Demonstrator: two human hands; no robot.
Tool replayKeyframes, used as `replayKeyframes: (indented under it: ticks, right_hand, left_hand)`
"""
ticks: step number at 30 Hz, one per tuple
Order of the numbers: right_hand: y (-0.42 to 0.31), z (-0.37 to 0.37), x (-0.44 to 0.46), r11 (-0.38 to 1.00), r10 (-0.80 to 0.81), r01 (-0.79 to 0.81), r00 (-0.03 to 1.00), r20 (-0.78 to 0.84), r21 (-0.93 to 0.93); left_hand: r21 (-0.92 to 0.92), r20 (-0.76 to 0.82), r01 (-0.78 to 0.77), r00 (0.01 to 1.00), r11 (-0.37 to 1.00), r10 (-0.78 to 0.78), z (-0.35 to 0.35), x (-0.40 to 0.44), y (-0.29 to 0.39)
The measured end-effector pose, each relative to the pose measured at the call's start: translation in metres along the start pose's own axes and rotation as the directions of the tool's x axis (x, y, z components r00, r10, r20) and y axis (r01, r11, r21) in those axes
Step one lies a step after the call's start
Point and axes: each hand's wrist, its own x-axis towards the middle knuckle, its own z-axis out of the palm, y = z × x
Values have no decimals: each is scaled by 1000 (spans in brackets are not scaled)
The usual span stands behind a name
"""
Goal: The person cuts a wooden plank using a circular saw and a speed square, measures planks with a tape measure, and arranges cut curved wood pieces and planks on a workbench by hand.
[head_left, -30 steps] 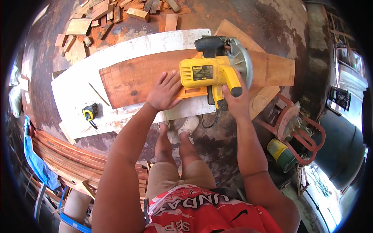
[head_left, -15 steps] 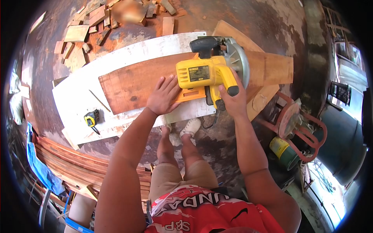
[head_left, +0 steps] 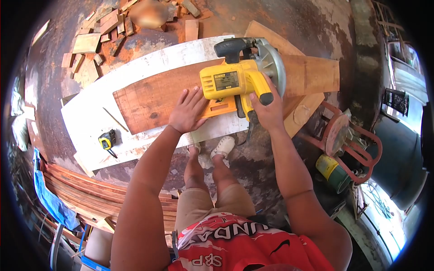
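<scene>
While the right hand (head_left: 270, 111) grips it, the saw (head_left: 228, 80) has edged leftward.

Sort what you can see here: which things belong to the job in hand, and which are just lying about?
Probably in the job:
yellow saw, gripped by the right hand
orange guide, left hand at one end
wooden board beneath the saw

Apparently just lying about:
tape measure, untouched
wood offcuts on the floor
red stool
</scene>
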Motion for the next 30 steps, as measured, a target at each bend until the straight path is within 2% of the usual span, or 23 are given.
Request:
replayKeyframes:
  ticks: [7, 13, 22, 25, 26, 28, 29, 30]
  right_hand:
    - [-2, 1, 6, 999, -25, 25, 1000, -13, -36]
    - [-3, 4, 11, 999, -37, 38, 999, -28, 36]
    - [2, 8, 36, 999, -33, 31, 996, -81, -28]
    - [13, 15, 66, 994, -103, 100, 989, -110, -32]
    - [12, 15, 74, 995, -101, 98, 986, -131, -27]
    - [-3, 11, 91, 988, -85, 75, 994, -73, -136]
    - [-3, 10, 99, 989, -84, 71, 991, -100, -128]
    - [-6, 9, 105, 996, -9, 5, 999, -43, -94]
  left_hand:
    - [10, -5, 3, 1000, 1000, -3, -1, 0, 1]
    - [5, -9, 10, 1000, 1000, -10, 1, 0, 0]
    - [-18, -40, -11, 999, 1000, 10, -1, 2, 2]
    - [13, -11, -12, 1000, 1000, 12, -1, 2, 2]
    - [21, -22, -4, 1000, 1000, 4, 0, 1, 2]
    - [46, -26, -15, 1000, 999, 16, 0, 2, 1]
    - [38, -34, -12, 999, 999, 13, 0, 2, 1]
    - [28, -40, -10, 999, 1000, 11, 1, 1, 1]
